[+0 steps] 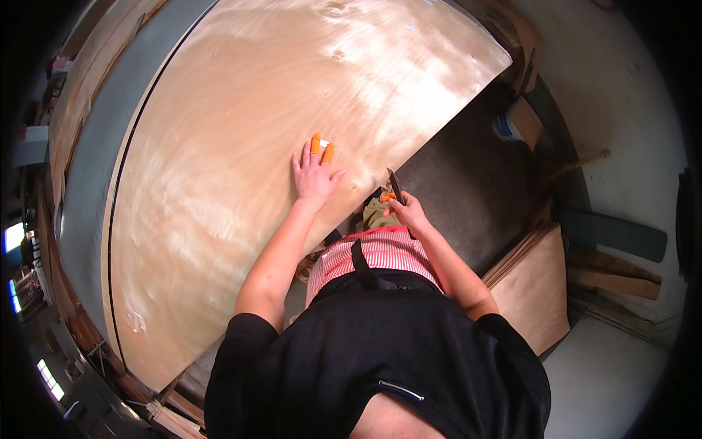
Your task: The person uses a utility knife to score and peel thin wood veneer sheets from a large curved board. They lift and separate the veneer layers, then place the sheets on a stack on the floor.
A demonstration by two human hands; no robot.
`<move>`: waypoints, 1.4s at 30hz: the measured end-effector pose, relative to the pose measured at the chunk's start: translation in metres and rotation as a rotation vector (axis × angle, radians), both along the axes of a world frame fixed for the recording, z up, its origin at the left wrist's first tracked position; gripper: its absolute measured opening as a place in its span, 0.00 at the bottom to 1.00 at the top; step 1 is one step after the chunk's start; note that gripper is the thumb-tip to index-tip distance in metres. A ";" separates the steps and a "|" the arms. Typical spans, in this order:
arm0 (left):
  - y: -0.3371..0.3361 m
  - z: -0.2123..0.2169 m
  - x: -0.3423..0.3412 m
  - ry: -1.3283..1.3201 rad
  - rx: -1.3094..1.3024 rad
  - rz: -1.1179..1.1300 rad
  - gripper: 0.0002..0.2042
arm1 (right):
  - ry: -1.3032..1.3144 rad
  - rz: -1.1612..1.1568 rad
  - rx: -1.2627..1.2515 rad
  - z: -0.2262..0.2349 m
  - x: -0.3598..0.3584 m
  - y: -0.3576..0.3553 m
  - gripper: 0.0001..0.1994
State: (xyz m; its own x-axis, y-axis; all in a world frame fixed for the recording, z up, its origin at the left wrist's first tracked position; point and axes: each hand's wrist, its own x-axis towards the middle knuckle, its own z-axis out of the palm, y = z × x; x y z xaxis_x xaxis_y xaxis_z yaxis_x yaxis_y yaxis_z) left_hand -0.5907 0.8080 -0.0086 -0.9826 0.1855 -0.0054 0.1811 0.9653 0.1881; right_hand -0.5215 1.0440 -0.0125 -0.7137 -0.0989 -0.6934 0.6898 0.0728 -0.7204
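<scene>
Two hands work here: the left hand (316,178) lies flat, fingers spread, on the veneer sheet (256,146), the right hand (408,213) grips a knife (395,186).

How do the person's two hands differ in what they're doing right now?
The left hand lies flat and open, fingers spread, on the big veneer sheet; the right hand is closed around a dark knife, held off the sheet near its edge. The left hand reaches further forward; the right stays close to the body. Both show orange finger covers.
</scene>
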 end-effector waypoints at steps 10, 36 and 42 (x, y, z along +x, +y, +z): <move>-0.011 0.008 0.002 -0.039 0.015 -0.191 0.28 | 0.164 0.086 0.194 -0.008 0.022 0.024 0.08; -0.093 -0.016 0.430 0.063 0.235 0.569 0.28 | 0.405 0.963 0.469 -0.017 0.208 -0.028 0.10; -0.053 -0.060 0.590 -0.191 0.446 0.764 0.27 | 0.326 1.100 0.318 -0.029 0.288 -0.012 0.11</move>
